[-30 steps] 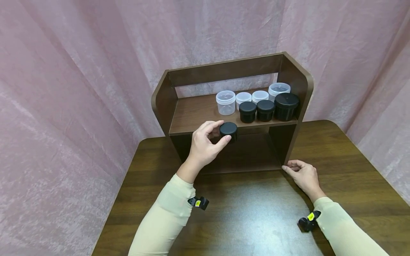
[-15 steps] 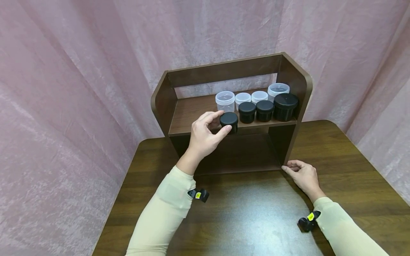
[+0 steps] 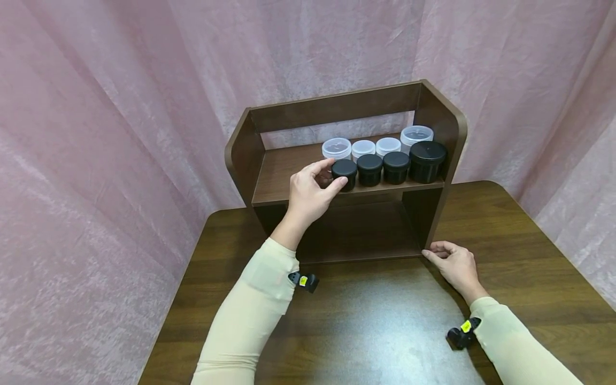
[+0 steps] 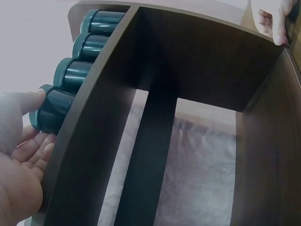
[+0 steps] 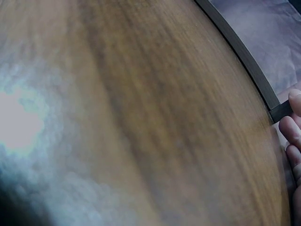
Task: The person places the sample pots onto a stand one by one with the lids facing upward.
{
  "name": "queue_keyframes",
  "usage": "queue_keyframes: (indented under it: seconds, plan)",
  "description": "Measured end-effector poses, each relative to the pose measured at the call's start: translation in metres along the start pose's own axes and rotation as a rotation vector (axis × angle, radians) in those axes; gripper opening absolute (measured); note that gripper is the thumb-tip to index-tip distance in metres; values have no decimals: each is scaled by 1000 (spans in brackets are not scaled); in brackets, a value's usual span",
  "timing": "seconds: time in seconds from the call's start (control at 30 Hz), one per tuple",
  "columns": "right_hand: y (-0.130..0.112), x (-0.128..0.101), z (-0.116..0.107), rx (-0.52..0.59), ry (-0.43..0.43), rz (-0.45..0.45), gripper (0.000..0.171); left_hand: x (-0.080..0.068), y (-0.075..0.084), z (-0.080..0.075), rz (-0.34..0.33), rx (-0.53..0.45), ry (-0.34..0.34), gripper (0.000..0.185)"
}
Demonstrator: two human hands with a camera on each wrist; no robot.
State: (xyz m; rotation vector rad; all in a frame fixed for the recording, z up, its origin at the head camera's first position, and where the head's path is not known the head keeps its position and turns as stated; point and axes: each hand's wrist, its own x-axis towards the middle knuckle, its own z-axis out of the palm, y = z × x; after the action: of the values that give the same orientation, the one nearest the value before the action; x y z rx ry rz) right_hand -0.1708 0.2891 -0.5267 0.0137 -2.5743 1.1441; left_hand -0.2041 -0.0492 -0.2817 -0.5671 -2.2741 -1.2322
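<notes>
Pinching small black jar [image 3: 344, 173], fingers [image 3: 337, 184] around it, on shelf [image 3: 284, 179]

The left hand [image 3: 308, 190] has carried the small black jar [image 3: 344, 173] up from in front of the shelf unit's [image 3: 245, 155] lower opening onto its upper board, where the jar now sits at the left end of the front row, just beside the next black jar [image 3: 369, 169]
</notes>
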Motion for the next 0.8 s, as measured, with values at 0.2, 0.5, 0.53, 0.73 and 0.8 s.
queue_keyframes:
  seconds: [0.2,0.5,0.53,0.73,0.8]
  plan:
    - [0,0,0,-3,3,-6,31,1,-3,3,-49,-25,13,45]
    - [0,0,-2,-7,16,3,30,3,-2,8,-77,-39,22,44]
    - [0,0,-3,-12,16,7,30,3,-2,9,-81,-40,21,44]
    - [2,1,-6,-19,12,0,32,4,1,11,-99,-42,27,43]
    - [2,2,-5,-14,23,-12,30,5,2,11,-101,-40,30,44]
